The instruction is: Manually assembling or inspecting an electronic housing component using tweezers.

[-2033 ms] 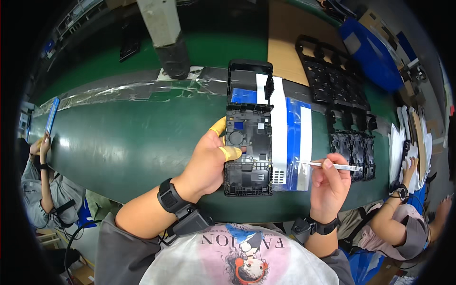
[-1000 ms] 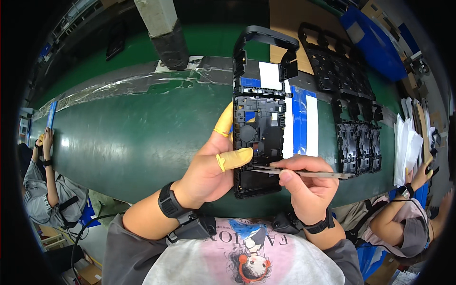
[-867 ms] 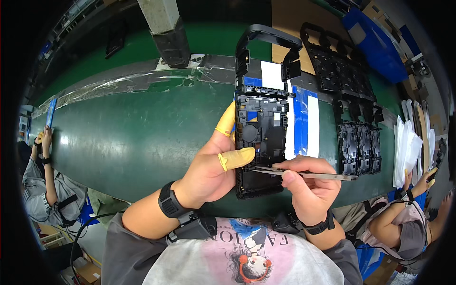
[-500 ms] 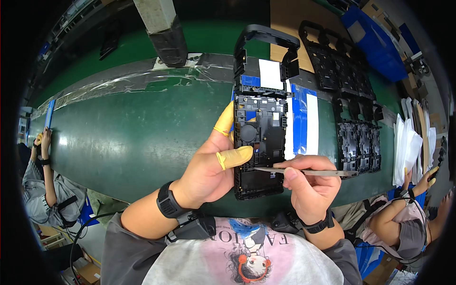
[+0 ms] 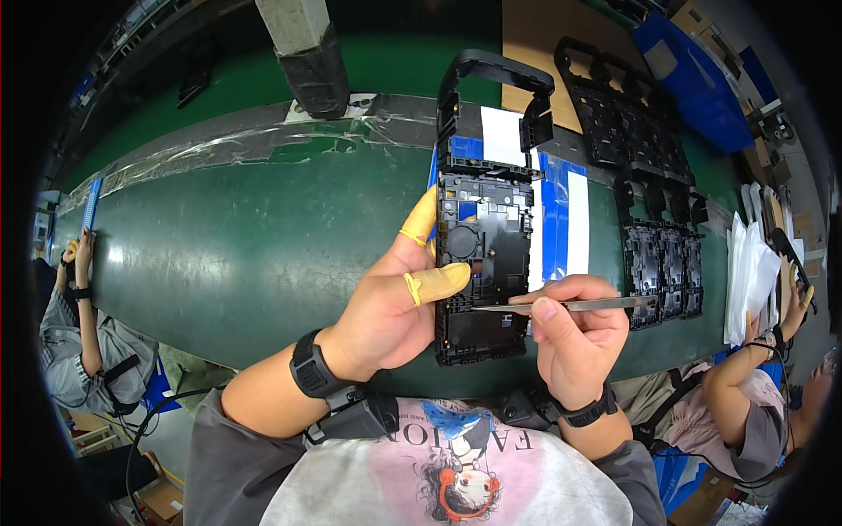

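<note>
A long black plastic frame (image 5: pixel 502 232), with an open loop at its far end, is held above the bench by my left hand (image 5: pixel 386 307). Yellow finger cots cover that hand's thumb and a finger; the thumb presses on the frame's face and the other fingers are hidden beneath. My right hand (image 5: pixel 574 333) pinches metal tweezers (image 5: pixel 605 304) between thumb and fingers. The tweezers' pointed tip lies over the lower part of the frame, below my left thumb. Whether the tip touches the plastic or grips anything is too small to tell.
Several similar black frames (image 5: pixel 662 263) lie in rows on the green bench (image 5: pixel 228 237) at right. Blue-and-white sheets (image 5: pixel 561 219) lie beside my frame. A blue bin (image 5: pixel 693 83) and white bags (image 5: pixel 750 280) are farther right. A post (image 5: pixel 311 61) rises ahead. People sit on either side.
The tweezers and my right hand have shifted slightly upward, and the tweezers' angle has changed a little. The held frame has moved slightly to the right. At right, a person's hand has risen with a dark object.
</note>
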`<control>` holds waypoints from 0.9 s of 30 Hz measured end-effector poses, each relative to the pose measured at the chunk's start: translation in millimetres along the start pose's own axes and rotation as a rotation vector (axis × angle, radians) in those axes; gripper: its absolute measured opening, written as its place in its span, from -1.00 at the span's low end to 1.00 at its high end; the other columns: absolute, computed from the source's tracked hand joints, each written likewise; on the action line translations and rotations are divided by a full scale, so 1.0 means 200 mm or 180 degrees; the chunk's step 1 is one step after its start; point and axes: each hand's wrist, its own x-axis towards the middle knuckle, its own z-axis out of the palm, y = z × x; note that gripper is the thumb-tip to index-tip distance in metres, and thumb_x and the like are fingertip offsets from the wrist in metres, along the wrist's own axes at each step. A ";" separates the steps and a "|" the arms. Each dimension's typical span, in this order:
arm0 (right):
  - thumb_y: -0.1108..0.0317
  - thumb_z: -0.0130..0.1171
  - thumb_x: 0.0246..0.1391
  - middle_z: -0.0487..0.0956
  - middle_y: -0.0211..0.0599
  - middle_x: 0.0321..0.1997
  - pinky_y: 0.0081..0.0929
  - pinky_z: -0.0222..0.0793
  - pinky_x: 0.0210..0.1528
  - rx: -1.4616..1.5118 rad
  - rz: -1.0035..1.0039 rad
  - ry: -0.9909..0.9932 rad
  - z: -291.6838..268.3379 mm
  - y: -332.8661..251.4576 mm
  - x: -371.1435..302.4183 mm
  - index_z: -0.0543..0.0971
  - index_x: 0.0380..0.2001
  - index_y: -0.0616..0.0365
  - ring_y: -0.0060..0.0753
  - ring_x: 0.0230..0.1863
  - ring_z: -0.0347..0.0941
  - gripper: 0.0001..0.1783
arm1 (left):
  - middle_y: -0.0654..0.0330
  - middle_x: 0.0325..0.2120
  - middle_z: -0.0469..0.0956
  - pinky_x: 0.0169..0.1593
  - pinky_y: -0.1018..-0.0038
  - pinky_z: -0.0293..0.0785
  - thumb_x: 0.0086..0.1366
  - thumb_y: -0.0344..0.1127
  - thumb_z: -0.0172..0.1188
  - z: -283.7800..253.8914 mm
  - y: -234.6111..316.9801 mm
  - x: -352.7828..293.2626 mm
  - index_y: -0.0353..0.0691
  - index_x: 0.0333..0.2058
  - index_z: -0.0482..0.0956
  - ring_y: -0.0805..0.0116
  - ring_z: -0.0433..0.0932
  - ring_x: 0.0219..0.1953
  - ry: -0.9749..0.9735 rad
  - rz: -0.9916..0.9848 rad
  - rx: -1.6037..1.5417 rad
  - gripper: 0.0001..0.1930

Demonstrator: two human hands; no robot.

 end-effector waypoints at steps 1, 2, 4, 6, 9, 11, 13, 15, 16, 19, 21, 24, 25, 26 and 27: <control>0.61 0.06 -0.16 0.48 -0.19 -0.50 -0.80 0.22 -0.59 -0.0033 -0.0021 0.0012 0.00 0.00 0.00 0.38 -0.43 0.33 -0.68 -0.60 0.31 -0.86 | 0.15 -0.01 0.15 0.04 0.44 0.14 0.04 -0.57 -0.10 0.00 0.00 0.00 -0.13 0.12 -0.20 0.37 0.20 0.01 0.0000 0.0000 -0.0002 -0.32; 0.61 0.06 -0.16 0.48 -0.19 -0.50 -0.80 0.22 -0.59 -0.0034 -0.0018 0.0012 0.00 0.00 0.00 0.38 -0.43 0.33 -0.68 -0.60 0.31 -0.86 | 0.16 -0.02 0.16 0.04 0.45 0.14 0.04 -0.57 -0.10 0.00 0.00 0.00 -0.13 0.12 -0.19 0.37 0.20 0.00 0.0029 0.0000 0.0018 -0.32; 0.62 0.05 -0.16 0.47 -0.18 -0.48 -0.80 0.21 -0.58 -0.0017 0.0029 -0.0033 0.00 0.00 0.00 0.38 -0.42 0.33 -0.68 -0.59 0.31 -0.86 | 0.16 -0.02 0.16 0.04 0.46 0.14 0.04 -0.57 -0.09 0.00 0.00 0.00 -0.13 0.12 -0.18 0.38 0.20 0.00 0.0059 -0.0001 0.0034 -0.32; 0.62 0.04 -0.15 0.47 -0.17 -0.48 -0.81 0.21 -0.57 -0.0019 -0.0012 -0.0029 0.01 0.00 0.00 0.38 -0.42 0.33 -0.68 -0.58 0.31 -0.86 | 0.17 -0.02 0.16 0.04 0.46 0.13 0.04 -0.56 -0.09 0.00 0.00 0.00 -0.13 0.12 -0.18 0.39 0.20 0.00 0.0008 0.0021 0.0046 -0.32; 0.64 0.03 -0.15 0.47 -0.16 -0.47 -0.80 0.22 -0.54 0.0026 -0.0050 -0.0037 0.00 0.00 0.00 0.37 -0.41 0.33 -0.67 -0.55 0.32 -0.85 | 0.18 -0.02 0.16 0.04 0.45 0.13 0.03 -0.57 -0.09 0.00 0.00 0.00 -0.13 0.12 -0.18 0.38 0.19 0.01 -0.0029 0.0051 0.0037 -0.32; 0.65 0.03 -0.15 0.47 -0.16 -0.47 -0.79 0.23 -0.52 0.0070 -0.0043 -0.0052 0.00 -0.01 0.00 0.37 -0.41 0.34 -0.66 -0.53 0.33 -0.85 | 0.18 -0.01 0.15 0.04 0.45 0.13 0.03 -0.58 -0.09 0.01 0.00 0.00 -0.13 0.12 -0.18 0.38 0.19 0.01 -0.0024 0.0064 0.0038 -0.32; 0.67 0.02 -0.16 0.46 -0.15 -0.46 -0.75 0.26 -0.46 -0.0116 -0.0178 -0.0147 0.01 -0.02 0.00 0.36 -0.41 0.35 -0.61 -0.48 0.36 -0.84 | 0.19 -0.01 0.15 0.05 0.44 0.12 0.03 -0.59 -0.08 0.02 0.00 0.00 -0.12 0.12 -0.18 0.38 0.19 0.01 -0.0019 0.0076 0.0040 -0.31; 0.68 0.01 -0.16 0.46 -0.15 -0.45 -0.74 0.27 -0.43 -0.0201 -0.0250 -0.0261 0.00 -0.02 0.00 0.36 -0.41 0.36 -0.60 -0.46 0.37 -0.84 | 0.19 0.00 0.14 0.06 0.43 0.11 0.03 -0.59 -0.08 0.01 0.00 0.00 -0.12 0.12 -0.17 0.38 0.18 0.02 -0.0071 0.0098 -0.0004 -0.31; 0.68 0.01 -0.16 0.46 -0.14 -0.45 -0.73 0.27 -0.41 -0.0288 -0.0325 -0.0364 0.00 -0.02 0.00 0.36 -0.41 0.36 -0.58 -0.44 0.38 -0.84 | 0.19 0.00 0.14 0.06 0.43 0.11 0.03 -0.59 -0.08 0.01 0.00 0.00 -0.12 0.12 -0.17 0.38 0.18 0.02 -0.0066 0.0106 -0.0003 -0.31; 0.69 0.01 -0.17 0.46 -0.13 -0.44 -0.73 0.27 -0.41 -0.0246 -0.0253 -0.0331 -0.01 -0.03 -0.01 0.36 -0.41 0.36 -0.59 -0.45 0.38 -0.83 | 0.20 0.00 0.13 0.06 0.43 0.10 0.02 -0.59 -0.07 0.01 0.00 0.01 -0.13 0.12 -0.17 0.38 0.17 0.03 -0.0112 0.0120 0.0065 -0.31; 0.69 0.01 -0.17 0.46 -0.12 -0.44 -0.74 0.26 -0.42 -0.0213 -0.0221 -0.0293 0.00 -0.04 -0.01 0.36 -0.41 0.36 -0.59 -0.45 0.37 -0.84 | 0.20 0.00 0.13 0.06 0.44 0.10 0.02 -0.59 -0.07 0.01 0.00 0.00 -0.14 0.11 -0.16 0.38 0.16 0.03 -0.0073 0.0126 0.0091 -0.31; 0.67 0.02 -0.17 0.47 -0.13 -0.45 -0.77 0.24 -0.48 -0.0234 -0.0180 -0.0210 0.01 -0.04 -0.01 0.37 -0.42 0.36 -0.63 -0.49 0.36 -0.84 | 0.20 0.00 0.13 0.06 0.45 0.10 0.02 -0.59 -0.07 0.02 0.00 0.00 -0.15 0.11 -0.16 0.38 0.17 0.03 -0.0079 0.0160 0.0116 -0.31; 0.66 0.03 -0.17 0.47 -0.14 -0.47 -0.78 0.23 -0.51 -0.0283 -0.0165 -0.0169 0.01 -0.04 -0.01 0.38 -0.43 0.35 -0.65 -0.53 0.34 -0.85 | 0.20 0.00 0.13 0.06 0.45 0.10 0.02 -0.59 -0.07 0.02 0.00 0.00 -0.15 0.11 -0.16 0.38 0.17 0.03 -0.0084 0.0162 0.0112 -0.31; 0.66 0.03 -0.17 0.47 -0.14 -0.47 -0.78 0.23 -0.51 -0.0286 -0.0165 -0.0173 0.01 -0.03 0.00 0.38 -0.43 0.35 -0.65 -0.53 0.34 -0.85 | 0.20 0.00 0.14 0.05 0.45 0.11 0.01 -0.59 -0.07 0.02 0.01 0.00 -0.15 0.11 -0.16 0.38 0.17 0.02 -0.0086 0.0127 0.0049 -0.31; 0.65 0.04 -0.18 0.47 -0.16 -0.48 -0.80 0.21 -0.55 -0.0240 -0.0137 -0.0108 0.01 -0.03 0.00 0.38 -0.43 0.34 -0.66 -0.57 0.32 -0.85 | 0.20 -0.01 0.15 0.05 0.46 0.11 0.01 -0.59 -0.07 0.02 0.01 0.00 -0.15 0.11 -0.15 0.39 0.18 0.02 -0.0088 0.0091 -0.0014 -0.31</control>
